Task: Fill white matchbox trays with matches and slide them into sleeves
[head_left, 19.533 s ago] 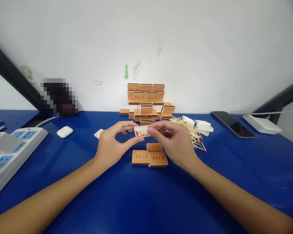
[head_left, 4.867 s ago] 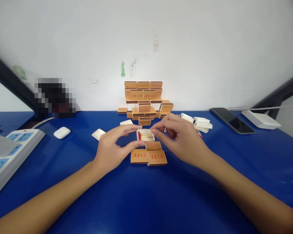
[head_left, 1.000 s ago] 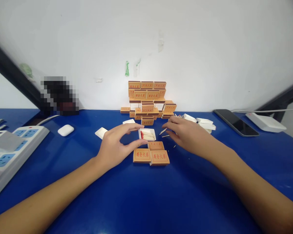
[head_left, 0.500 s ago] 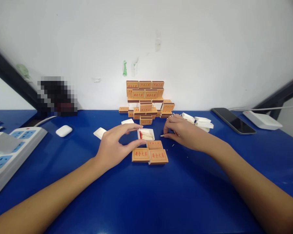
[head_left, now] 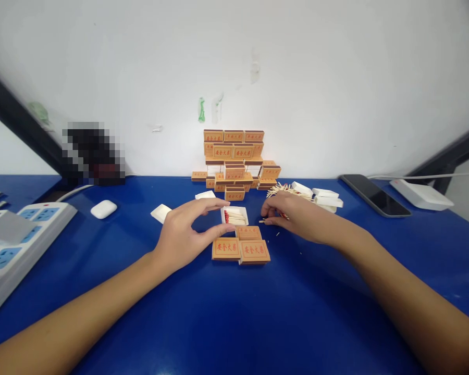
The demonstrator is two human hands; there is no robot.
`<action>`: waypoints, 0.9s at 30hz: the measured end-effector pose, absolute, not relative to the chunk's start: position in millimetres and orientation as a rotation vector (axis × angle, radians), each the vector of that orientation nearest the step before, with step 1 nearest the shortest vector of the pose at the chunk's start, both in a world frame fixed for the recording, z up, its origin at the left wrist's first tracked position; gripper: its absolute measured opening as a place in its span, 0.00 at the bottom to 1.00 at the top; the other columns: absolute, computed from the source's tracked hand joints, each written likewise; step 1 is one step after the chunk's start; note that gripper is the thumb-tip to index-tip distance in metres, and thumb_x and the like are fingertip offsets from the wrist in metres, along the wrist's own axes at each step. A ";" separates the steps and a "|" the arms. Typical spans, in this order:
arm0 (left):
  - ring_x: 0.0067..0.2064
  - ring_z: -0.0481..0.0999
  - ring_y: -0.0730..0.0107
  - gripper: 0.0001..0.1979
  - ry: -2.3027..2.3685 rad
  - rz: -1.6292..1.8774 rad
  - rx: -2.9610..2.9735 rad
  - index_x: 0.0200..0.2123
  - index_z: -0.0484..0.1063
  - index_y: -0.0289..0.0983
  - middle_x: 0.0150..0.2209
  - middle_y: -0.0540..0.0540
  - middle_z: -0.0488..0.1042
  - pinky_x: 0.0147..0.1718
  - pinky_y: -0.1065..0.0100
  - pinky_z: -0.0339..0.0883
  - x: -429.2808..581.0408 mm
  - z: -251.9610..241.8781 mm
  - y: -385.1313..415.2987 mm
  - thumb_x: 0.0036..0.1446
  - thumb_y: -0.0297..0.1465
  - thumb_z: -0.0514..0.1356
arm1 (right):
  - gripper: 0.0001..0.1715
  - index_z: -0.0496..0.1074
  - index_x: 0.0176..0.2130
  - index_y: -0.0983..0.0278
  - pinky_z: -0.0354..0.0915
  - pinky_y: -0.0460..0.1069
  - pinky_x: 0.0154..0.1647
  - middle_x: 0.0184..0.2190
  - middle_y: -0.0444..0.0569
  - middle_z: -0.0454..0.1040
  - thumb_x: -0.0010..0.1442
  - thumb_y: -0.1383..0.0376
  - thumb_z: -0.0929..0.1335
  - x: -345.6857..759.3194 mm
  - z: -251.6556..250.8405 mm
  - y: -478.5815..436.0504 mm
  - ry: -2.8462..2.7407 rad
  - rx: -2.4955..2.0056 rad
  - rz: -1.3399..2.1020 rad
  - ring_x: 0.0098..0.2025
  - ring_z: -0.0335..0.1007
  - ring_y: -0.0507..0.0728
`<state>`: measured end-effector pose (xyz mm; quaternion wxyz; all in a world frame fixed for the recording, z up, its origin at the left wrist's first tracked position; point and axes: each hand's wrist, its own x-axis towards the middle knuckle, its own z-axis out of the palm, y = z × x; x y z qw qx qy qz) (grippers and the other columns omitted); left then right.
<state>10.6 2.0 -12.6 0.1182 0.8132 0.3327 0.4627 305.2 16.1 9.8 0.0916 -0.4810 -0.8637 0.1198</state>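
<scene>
My left hand steadies a white matchbox tray, thumb on its near side and index finger on its far side. Red-headed matches lie inside the tray. To the right, my right hand pinches matches, and one pale stick end pokes out past the fingertips. Behind that hand spreads a loose pile of matches, partly covered by it. Three orange matchboxes lie just in front of the tray.
A stacked structure of matchboxes stands against the wall. White trays lie at right and left. A phone, a white box, a white earbud case and a power strip rest on the blue table.
My right hand has shifted slightly at the match pile, exposing more loose matches behind it. My left hand stays at the tray. The view has moved very slightly.
</scene>
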 end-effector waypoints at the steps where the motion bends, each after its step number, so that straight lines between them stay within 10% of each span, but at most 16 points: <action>1: 0.47 0.85 0.63 0.19 0.967 1.352 2.381 0.52 0.79 0.43 0.48 0.47 0.84 0.48 0.62 0.80 10.4 -12.8 2.2 0.59 0.41 0.72 | 0.03 0.75 0.39 0.61 0.64 0.52 0.41 0.37 0.51 0.77 0.67 0.68 0.69 304.5 10.1 15.9 -2.573 -1.423 0.354 0.40 0.71 0.59; 27: 0.48 0.85 0.60 0.20 0.991 1.334 2.354 0.52 0.79 0.43 0.49 0.46 0.84 0.47 0.61 0.80 10.8 -13.8 2.6 0.60 0.43 0.72 | 0.08 0.74 0.37 0.63 0.65 0.53 0.40 0.36 0.53 0.78 0.69 0.68 0.66 300.0 0.0 11.9 -2.622 -1.507 0.125 0.38 0.73 0.60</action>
